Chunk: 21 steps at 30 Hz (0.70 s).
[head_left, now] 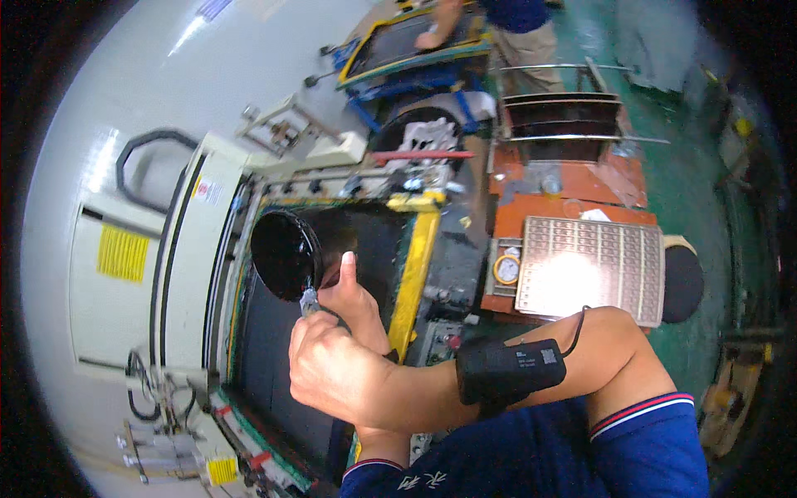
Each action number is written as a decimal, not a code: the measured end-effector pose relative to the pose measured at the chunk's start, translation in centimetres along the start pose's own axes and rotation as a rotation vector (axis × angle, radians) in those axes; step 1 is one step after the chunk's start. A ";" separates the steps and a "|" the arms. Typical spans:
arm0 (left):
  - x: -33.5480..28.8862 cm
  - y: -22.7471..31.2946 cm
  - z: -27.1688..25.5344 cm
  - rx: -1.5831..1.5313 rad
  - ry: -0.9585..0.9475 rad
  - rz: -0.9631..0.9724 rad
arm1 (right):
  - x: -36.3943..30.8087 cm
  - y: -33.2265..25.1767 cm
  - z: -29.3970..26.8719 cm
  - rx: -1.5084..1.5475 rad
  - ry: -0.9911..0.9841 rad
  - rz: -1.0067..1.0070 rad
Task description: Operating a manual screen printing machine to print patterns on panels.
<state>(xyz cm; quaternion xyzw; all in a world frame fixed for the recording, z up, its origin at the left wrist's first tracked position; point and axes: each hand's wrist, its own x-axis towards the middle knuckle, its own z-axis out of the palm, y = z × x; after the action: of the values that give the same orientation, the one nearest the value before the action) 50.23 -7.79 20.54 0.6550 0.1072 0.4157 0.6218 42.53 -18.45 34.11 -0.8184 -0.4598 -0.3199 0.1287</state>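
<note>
Currently, my right fingers (302,339) grip a scraper (309,300); my left fingers (349,276) hold the tilted black tub (286,251) just beyond them. Should the left grip slacken, the tub could spill onto the printing screen (270,353) below.

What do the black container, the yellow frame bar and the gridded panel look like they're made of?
The container could be plastic or metal; wet-looking black gloss obscures it. The yellow bar may be painted or taped metal: straight and matte. The gridded panel looks smooth, perhaps metal or coated board, given its glare.
</note>
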 end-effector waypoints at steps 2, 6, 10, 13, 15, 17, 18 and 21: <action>-1.0 -0.6 2.8 -0.186 -0.108 -0.039 | -1.1 1.2 -1.1 -0.056 -0.037 0.060; -5.3 -0.8 8.4 -0.310 -0.301 -0.122 | -5.8 4.7 -3.8 -0.207 -0.145 0.248; -12.1 0.8 15.0 -0.391 -0.530 -0.240 | -11.8 7.8 -8.0 -0.361 -0.257 0.472; -18.5 2.5 20.1 -0.423 -0.729 -0.294 | -16.6 8.7 -12.2 -0.448 -0.300 0.621; -23.5 3.8 23.2 -0.443 -0.857 -0.321 | -20.4 9.4 -15.2 -0.506 -0.308 0.715; -29.5 5.4 26.0 -0.463 -0.980 -0.337 | -25.2 10.0 -18.5 -0.569 -0.281 0.786; -32.9 6.3 27.3 -0.467 -1.046 -0.348 | -28.0 10.1 -20.3 -0.596 -0.270 0.824; -43.8 9.8 31.0 -0.467 -1.247 -0.390 | -36.5 10.2 -26.7 -0.658 -0.268 0.945</action>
<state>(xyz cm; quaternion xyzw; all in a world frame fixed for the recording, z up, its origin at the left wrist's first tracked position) 39.93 -61.09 15.07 0.5895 -0.2468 -0.1455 0.7552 26.59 -61.92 31.91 -0.9646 0.0659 -0.2476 -0.0626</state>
